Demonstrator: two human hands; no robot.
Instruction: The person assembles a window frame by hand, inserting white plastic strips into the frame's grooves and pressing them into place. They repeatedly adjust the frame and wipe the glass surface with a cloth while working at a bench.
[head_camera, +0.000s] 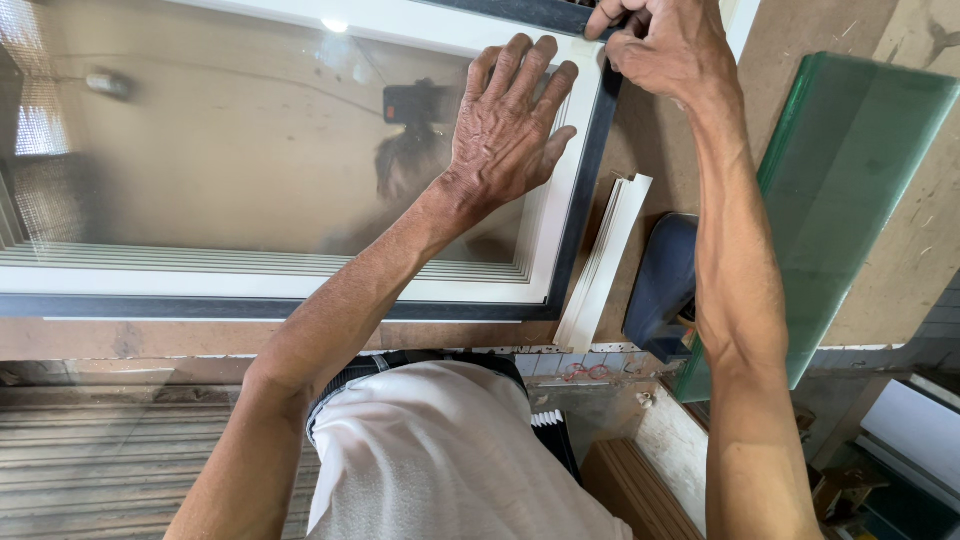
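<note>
On glazed window frame (560, 250) | left hand (505, 130) spread flat | right hand (660, 45) grip seemingly pinching black seal strip (590, 160)

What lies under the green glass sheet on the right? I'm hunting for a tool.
Through the green glass sheet only the brown workbench shows. A dark blue tool lies beside its left edge, its right part hidden behind the right forearm.

A brown board workbench (905, 250) carries everything here. Flat on it lies a glazed window unit (250, 160), its white frame edged by a dark gasket. Just beside the unit's near right corner rests a bundle of white profile strips (607, 262). Beyond those strips, further from the unit, sits a dark blue tool (662, 285). A green-tinted glass pane (850, 170) lies furthest out, overhanging the bench's front edge.
</note>
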